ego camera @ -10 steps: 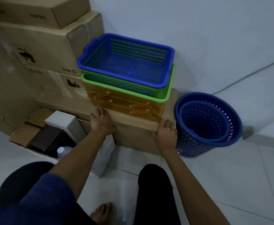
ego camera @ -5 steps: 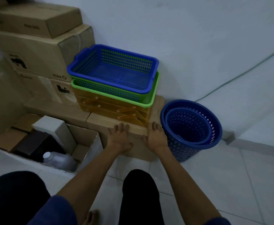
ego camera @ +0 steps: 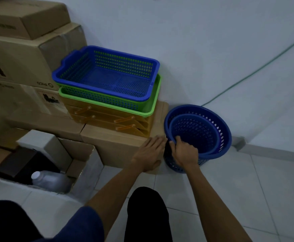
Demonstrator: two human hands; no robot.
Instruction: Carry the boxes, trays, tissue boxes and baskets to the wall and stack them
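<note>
While left grip [ego camera: 149, 152] lies flat on brown cardboard box [ego camera: 118, 145], right grip [ego camera: 184, 152] curls over near rim of nested round blue plastic baskets [ego camera: 228, 135]: likely light, springy.

Rectangular mesh trays [ego camera: 111, 81]: two. Round blue baskets [ego camera: 201, 135]: two, nested. Cardboard boxes [ego camera: 18, 55]: at least six. Plastic bottle [ego camera: 50, 180]: one.

— Where does the camera sit?
— On the person's head, a single wide-angle view.
— Facing which way?
— Forward and steeply down, toward the foot of the wall [ego camera: 195, 32] and the tiled floor [ego camera: 247, 189].
— How close?
— Near. Both forearms run up from the bottom edge to the left hand [ego camera: 149, 152] and right hand [ego camera: 184, 151] at mid-frame, beside the round blue basket [ego camera: 212, 123]. A knee [ego camera: 146, 206] fills the lower middle.
</note>
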